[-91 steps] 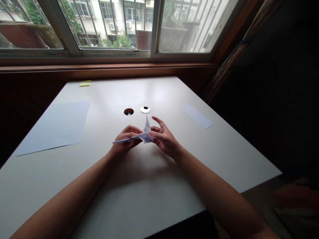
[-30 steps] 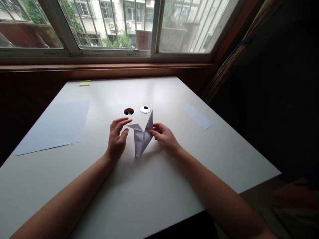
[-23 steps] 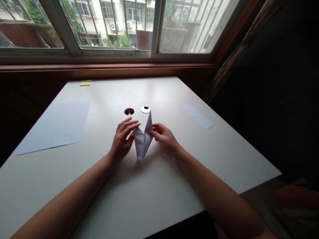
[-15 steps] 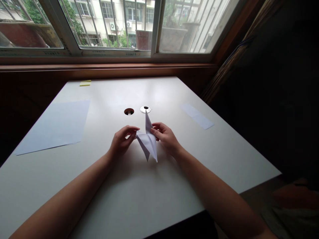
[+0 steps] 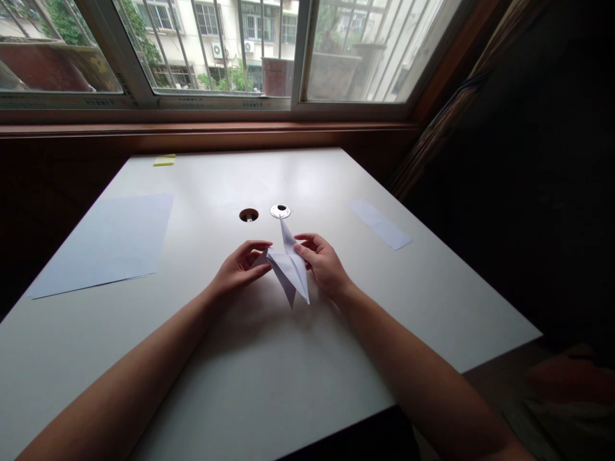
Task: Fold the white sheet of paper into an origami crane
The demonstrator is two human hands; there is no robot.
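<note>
A white folded-paper crane (image 5: 292, 267) is held above the table between both hands. One tall point rises from it away from me, and two points hang toward me. My right hand (image 5: 324, 262) pinches its right side between thumb and fingers, near the base of the tall point. At the left, the thumb and fingers of my left hand (image 5: 241, 262) curl round a small point of the crane. The tips of thumb and forefinger stand somewhat apart there, and the other fingers are partly hidden.
Larger white paper sheets (image 5: 113, 237) lie on the left of the white table (image 5: 288, 384). A creased paper strip (image 5: 382, 224) lies at the right. Beyond the crane are an open round hole (image 5: 248, 216) and a metal-ringed one (image 5: 280, 210). A yellow piece (image 5: 164, 160) lies at the back left.
The crane has shifted slightly right and tilted a little. My left thumb and forefinger have spread further apart, and the left hand reaches further round the crane's left point.
</note>
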